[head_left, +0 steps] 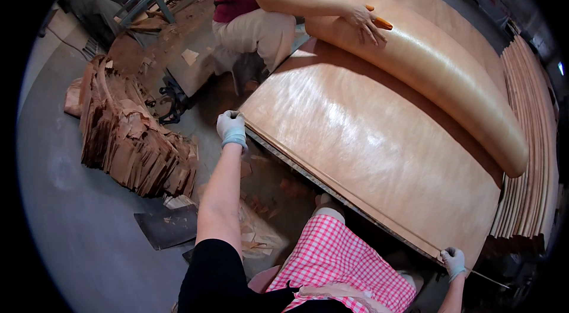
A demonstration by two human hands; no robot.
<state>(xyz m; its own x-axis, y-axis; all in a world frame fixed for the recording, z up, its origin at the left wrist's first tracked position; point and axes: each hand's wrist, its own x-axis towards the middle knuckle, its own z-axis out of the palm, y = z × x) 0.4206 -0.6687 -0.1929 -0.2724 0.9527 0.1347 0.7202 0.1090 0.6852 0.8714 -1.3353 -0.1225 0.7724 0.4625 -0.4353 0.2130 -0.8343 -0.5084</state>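
Note:
A wide, pale brown wood veneer sheet (349,129) lies on a low stack in front of me. My left hand (231,128), in a whitish glove, is closed on its left near corner. At the right near corner, my right hand (454,262), also gloved, pinches the edge. Across the far part, a veneer sheet curls over in a long rounded fold (427,70). A co-worker's hand (364,21) rests on that fold with an orange-handled tool (380,21) in it; the tool's kind is not clear.
Bundled, ragged veneer scraps (139,135) stand on the floor to the left. A dark flat piece (168,227) lies near them. A tall stack of wavy sheets (524,147) is close on the right. The co-worker (255,23) crouches at the far left edge of the stack.

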